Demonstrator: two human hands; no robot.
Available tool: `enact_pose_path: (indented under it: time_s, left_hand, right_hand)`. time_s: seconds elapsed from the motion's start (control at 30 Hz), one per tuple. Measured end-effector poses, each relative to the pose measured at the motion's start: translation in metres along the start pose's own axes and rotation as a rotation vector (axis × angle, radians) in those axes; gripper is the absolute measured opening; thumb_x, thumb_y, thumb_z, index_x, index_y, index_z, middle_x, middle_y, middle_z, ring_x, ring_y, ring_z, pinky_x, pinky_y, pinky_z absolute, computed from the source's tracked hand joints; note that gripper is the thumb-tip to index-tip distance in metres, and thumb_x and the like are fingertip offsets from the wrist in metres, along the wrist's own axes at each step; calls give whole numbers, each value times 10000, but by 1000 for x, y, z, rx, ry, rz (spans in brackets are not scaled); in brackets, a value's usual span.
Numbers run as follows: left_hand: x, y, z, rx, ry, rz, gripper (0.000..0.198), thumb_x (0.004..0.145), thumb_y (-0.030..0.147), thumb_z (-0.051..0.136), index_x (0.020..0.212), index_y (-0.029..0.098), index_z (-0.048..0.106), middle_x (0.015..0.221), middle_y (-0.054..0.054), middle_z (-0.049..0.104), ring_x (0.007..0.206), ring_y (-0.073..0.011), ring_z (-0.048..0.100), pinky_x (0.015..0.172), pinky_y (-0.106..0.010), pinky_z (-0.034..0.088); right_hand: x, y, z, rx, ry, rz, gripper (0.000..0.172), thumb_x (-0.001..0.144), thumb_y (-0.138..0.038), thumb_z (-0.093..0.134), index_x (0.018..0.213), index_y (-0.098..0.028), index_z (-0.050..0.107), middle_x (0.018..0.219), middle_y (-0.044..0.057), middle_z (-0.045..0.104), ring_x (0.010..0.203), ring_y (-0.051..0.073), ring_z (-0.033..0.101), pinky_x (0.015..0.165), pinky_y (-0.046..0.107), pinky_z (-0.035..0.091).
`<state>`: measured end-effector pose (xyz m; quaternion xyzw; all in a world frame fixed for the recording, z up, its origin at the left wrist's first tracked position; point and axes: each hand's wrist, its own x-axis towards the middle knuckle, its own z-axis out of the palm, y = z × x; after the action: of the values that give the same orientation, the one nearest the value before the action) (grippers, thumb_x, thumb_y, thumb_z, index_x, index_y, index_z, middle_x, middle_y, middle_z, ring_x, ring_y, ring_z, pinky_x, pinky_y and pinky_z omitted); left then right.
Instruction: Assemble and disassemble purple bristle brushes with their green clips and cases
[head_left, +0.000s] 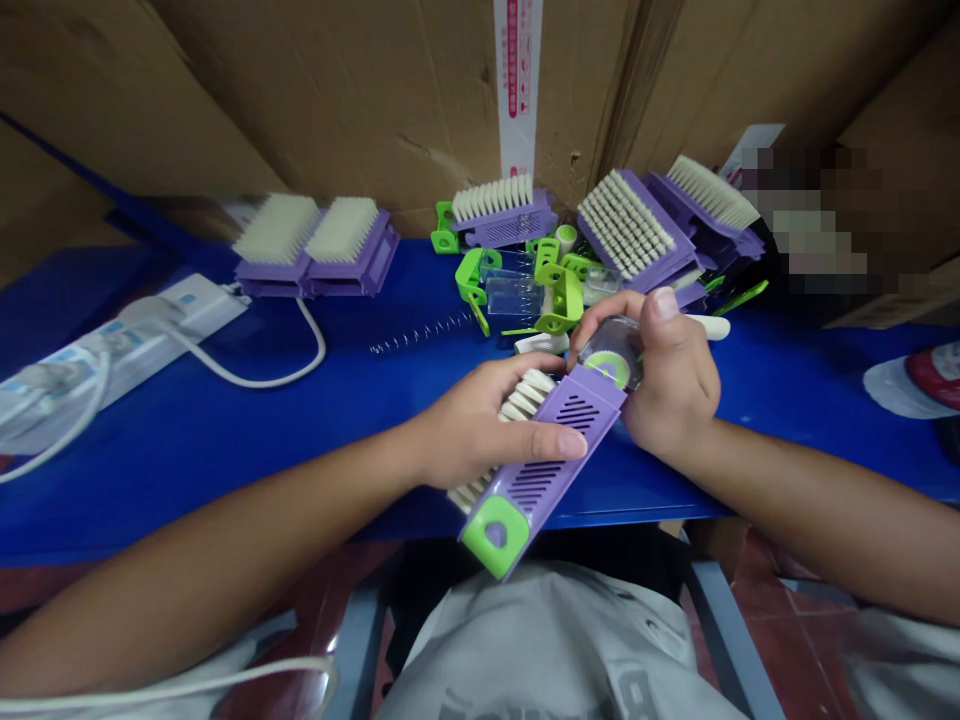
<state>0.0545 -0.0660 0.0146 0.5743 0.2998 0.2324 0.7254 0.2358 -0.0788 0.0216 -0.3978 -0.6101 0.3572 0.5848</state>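
My left hand (495,425) is closed round a purple brush (551,440), its thumb flat on the slotted side and the white bristles towards the palm. A bright green end cap (496,537) covers the brush's lower end. At the upper end, my right hand (671,380) grips a clear plastic cover (613,340) against the brush, over a green ring-like part. A white rod-like piece (709,327) sticks out behind the right hand; whether that hand holds it is hidden. Just beyond my hands lie loose green clips (561,300) and clear plastic pieces (514,296).
Two purple brushes (315,270) lie bristles up at the left, near a white power strip (142,340) with cables. More brushes (637,235) lie at the back right. A metal spring (420,333) rests on the blue table (360,420). Cardboard (337,110) stands behind.
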Motion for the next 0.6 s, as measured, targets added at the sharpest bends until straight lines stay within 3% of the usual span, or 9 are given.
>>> enact_pose_path:
  time_s: [0.27,0.6]
  left_hand:
    - [-1,-1,-1,23,1,-1,676,673,409,919,1235,176,624,887,16,671,734,-132,586,674,-238,490]
    - [-2,4,0,9,-25,-52,628,677,418,913,1181,174,629,871,13,667,706,-136,592,634,-241,494]
  right_hand:
    - [-1,3,-2,37,-11,-91,579,1008,-708,461,782,-232,700,683,5,734,595,163,683,570,314,550]
    - [2,9,-5,-9,72,-58,625,1008,-741,397,792,-241,704,710,22,702,621,189,665,574,349,520]
